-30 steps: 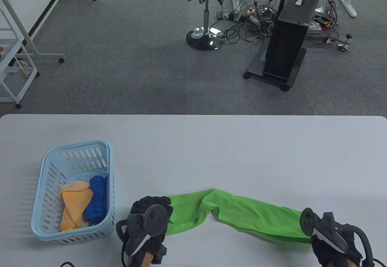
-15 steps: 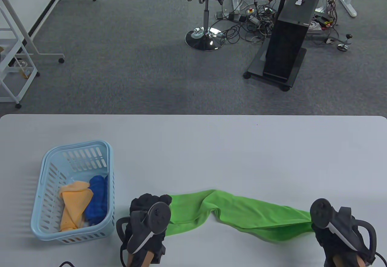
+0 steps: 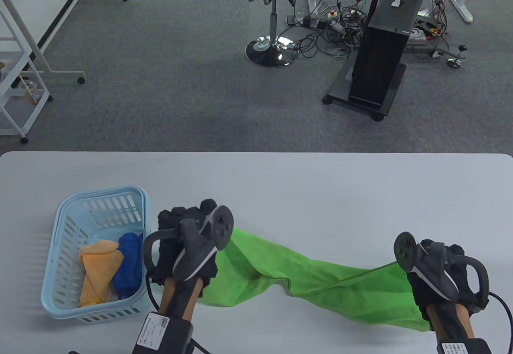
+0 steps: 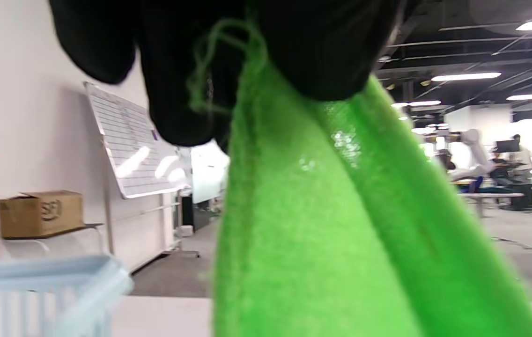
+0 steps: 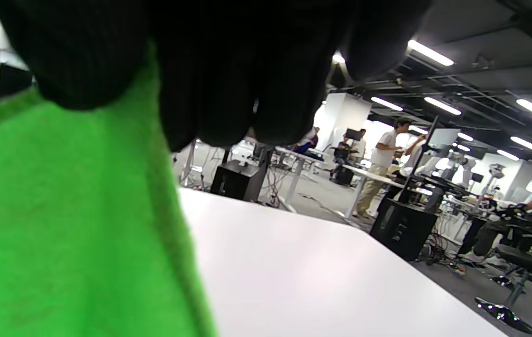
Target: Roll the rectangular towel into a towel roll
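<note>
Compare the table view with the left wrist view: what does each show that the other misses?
Only the table view shows the right hand holding the far end of the green cloth towel, the orange cloth and blue cloth inside the light blue plastic basket, and the towel's sag between the hands.

Only the left wrist view shows a cardboard box and a whiteboard.

Both show the left hand gripping the towel, beside the basket.

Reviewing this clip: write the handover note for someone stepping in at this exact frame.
Left hand pinches one end of the green towel; right hand grips the other end. Towel hangs between them, sagging, twisted mid-span, its middle on the table. The basket at left holds an orange cloth and a blue cloth.
Done: towel picked up by both ends.
Left: spread it flat, roll it.
</note>
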Demonstrator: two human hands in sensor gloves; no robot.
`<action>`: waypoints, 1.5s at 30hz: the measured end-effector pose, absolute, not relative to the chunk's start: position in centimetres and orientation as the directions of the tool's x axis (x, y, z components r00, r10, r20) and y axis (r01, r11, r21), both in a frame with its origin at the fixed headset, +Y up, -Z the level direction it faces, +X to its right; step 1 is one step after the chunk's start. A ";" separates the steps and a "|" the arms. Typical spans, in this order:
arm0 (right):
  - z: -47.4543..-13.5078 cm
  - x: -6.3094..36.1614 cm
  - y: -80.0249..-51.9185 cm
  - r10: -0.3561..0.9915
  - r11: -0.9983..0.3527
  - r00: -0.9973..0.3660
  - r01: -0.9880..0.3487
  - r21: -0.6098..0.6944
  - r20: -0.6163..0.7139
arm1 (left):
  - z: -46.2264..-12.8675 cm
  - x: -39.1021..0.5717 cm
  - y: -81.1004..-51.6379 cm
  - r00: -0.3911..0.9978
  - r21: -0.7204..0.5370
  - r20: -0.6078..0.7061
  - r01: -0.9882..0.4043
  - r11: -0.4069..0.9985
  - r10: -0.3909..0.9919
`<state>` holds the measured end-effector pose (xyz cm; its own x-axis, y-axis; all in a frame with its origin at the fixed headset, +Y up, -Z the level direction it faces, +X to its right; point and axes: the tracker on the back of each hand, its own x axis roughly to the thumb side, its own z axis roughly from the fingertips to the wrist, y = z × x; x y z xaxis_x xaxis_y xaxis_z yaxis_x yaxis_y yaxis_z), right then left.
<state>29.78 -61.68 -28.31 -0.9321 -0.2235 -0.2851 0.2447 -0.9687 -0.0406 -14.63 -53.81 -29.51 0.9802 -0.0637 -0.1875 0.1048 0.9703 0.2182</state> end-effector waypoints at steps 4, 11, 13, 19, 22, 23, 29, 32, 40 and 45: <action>-28.6 32.3 -60.9 -0.184 -0.974 -0.910 0.220 -0.056 -0.372 | -30.2 -18.5 -52.5 0.947 0.145 -0.296 0.172 0.974 -0.123; -27.9 36.5 -61.5 -0.325 -0.931 -0.819 0.364 0.010 -0.473 | -30.3 -26.5 -53.7 0.835 0.038 -0.532 0.190 0.981 -0.141; -27.6 37.4 -61.8 -0.293 -0.941 -0.814 0.338 0.000 -0.502 | -30.1 -28.1 -54.1 0.826 0.064 -0.557 0.154 0.986 -0.093; -28.2 35.3 -61.7 -0.122 -0.982 -0.822 0.181 -0.053 -0.556 | -30.4 -26.9 -54.8 0.836 0.075 -0.523 0.239 0.968 -0.166; -28.6 34.4 -61.3 0.005 -0.999 -0.828 0.021 -0.040 -0.561 | -30.9 -25.9 -54.6 0.855 0.030 -0.501 0.170 0.985 -0.133; -28.7 34.2 -61.1 0.075 -0.997 -0.821 -0.061 -0.043 -0.565 | -31.0 -25.5 -54.4 0.860 0.004 -0.494 0.148 0.989 -0.127; -29.5 33.8 -60.9 0.451 -0.868 -0.690 -0.487 -0.097 -0.567 | -32.7 -24.2 -53.6 0.893 -0.005 -0.387 -0.253 0.967 0.231; -30.0 33.7 -61.1 0.639 -0.719 -0.537 -0.671 -0.180 -0.550 | -33.5 -24.4 -54.5 0.717 0.079 -0.374 -0.607 0.791 0.588; -32.3 34.0 -60.1 0.849 -0.497 -0.349 -0.781 -0.377 -0.396 | -36.8 -24.4 -56.1 0.371 0.192 -0.175 -0.895 0.401 0.912; -30.9 38.4 -57.4 0.890 -0.449 -0.288 -0.685 -0.574 -0.353 | -36.3 -28.7 -54.5 0.438 0.358 -0.152 -0.811 0.463 0.886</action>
<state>38.44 -57.36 -30.88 -0.2881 0.8900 -0.3534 -0.6847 -0.4495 -0.5738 -28.68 -54.47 -36.34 0.4382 0.8859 -0.1520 -0.8113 0.4626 0.3575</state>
